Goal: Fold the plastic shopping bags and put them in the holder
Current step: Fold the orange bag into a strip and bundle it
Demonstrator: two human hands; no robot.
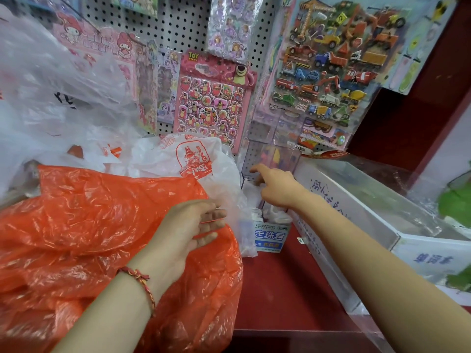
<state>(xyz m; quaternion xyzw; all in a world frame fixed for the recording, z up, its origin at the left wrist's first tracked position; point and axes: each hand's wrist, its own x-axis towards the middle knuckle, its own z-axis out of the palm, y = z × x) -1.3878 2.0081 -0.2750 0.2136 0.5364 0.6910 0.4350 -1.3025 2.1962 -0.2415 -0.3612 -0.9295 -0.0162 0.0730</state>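
Bags fill the left half of the view. An orange bag point(102, 225) lies crumpled and spread wide in front. Behind it is a white bag point(188, 159) with red print, and clear bags point(56, 80) are heaped up at the far left.

The holder point(285, 161), a tall clear box with an open top, stands at the back of the red tabletop point(280, 289), just right of the white bag. White plastic point(276, 214) shows through its lower wall.

The left hand point(193, 225) lies over the orange bag's right edge, flat and relaxed with its fingers straight and close together. The fingertips touch a thin, pale film of plastic beside the holder, and nothing is gripped. A red cord bracelet point(142, 278) circles that wrist.

The right hand point(275, 184) is at the holder's top. Its forefinger is stretched to the left and the other fingers are bent down inside the box. I cannot tell whether they hold anything there.

A small blue-and-white box point(271, 236) stands against the holder's foot. A long white tray point(382, 225) with blue writing runs along the right, touching the right forearm.

Behind everything, a pegboard point(178, 26) carries sticker sheets. One has pink bears point(211, 105) and one has trucks point(328, 64).
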